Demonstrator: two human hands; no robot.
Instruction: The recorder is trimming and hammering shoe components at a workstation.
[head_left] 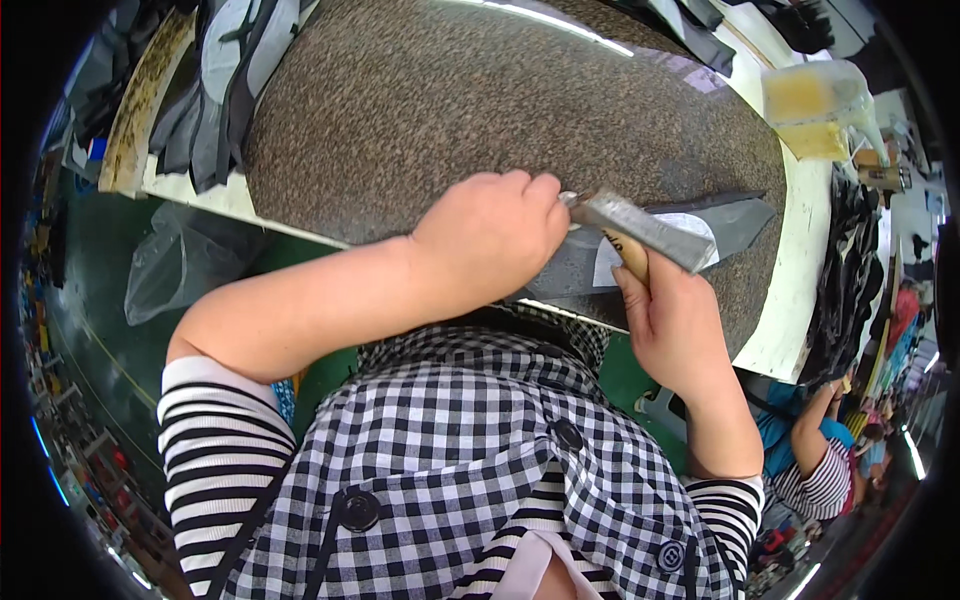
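My right hand [680, 325] is wrapped round the wooden handle of a hammer [650, 232]. The hammer's grey metal head slants over a dark grey leather-like piece [745, 222] with a white patch on it. This piece lies along the near right edge of a speckled brown stone slab. At the piece's left end, my left hand [495, 235] is closed with its fingers curled down onto it. The fingertips are hidden beneath the hand. A small shiny bit shows between the left knuckles and the hammer head.
Dark cut pieces [215, 95] are stacked at the slab's far left, beside a worn wooden board [150, 100]. Black pieces [845, 270] hang at the right. A plastic bag with yellow contents [815, 100] stands far right. Another person [815, 460] sits at lower right.
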